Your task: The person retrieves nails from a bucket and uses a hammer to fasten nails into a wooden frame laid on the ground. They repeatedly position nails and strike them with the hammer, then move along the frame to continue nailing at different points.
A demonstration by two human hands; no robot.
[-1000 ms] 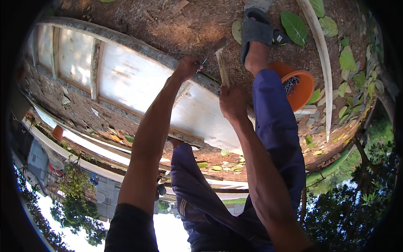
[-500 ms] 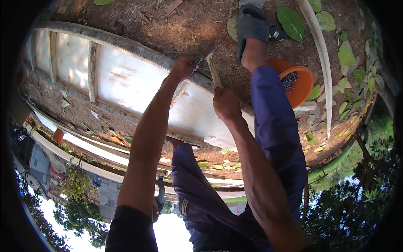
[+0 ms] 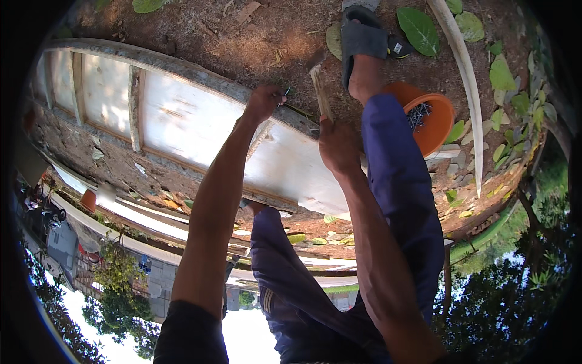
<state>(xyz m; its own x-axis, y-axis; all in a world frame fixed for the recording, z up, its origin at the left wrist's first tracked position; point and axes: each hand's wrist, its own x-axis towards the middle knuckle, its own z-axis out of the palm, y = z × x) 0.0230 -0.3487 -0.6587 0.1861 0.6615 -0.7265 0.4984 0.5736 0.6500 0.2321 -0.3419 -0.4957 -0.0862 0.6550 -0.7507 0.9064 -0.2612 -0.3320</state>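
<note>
My left hand (image 3: 265, 102) rests at the far wooden edge of a long framed panel (image 3: 188, 112), its fingertips pinched on a nail (image 3: 287, 93). My right hand (image 3: 339, 145) is closed around the pale wooden handle of a hammer (image 3: 321, 91). The hammer's dark head is blurred and hard to make out against the soil. It is apart from the nail, to its right. Next to my right knee, an orange bucket (image 3: 444, 124) lies tilted, with many loose nails (image 3: 418, 115) inside.
A sandaled foot (image 3: 364, 45) is planted beyond the panel, near large green leaves (image 3: 418, 30). A curved pale wooden strip (image 3: 467, 79) lies at the right. Wooden crosspieces (image 3: 134, 109) divide the panel. Long boards (image 3: 133, 209) lie behind it at the left.
My right hand has shifted right and slightly nearer, carrying the hammer away from the nail. My left hand stays almost in place at the panel edge.
</note>
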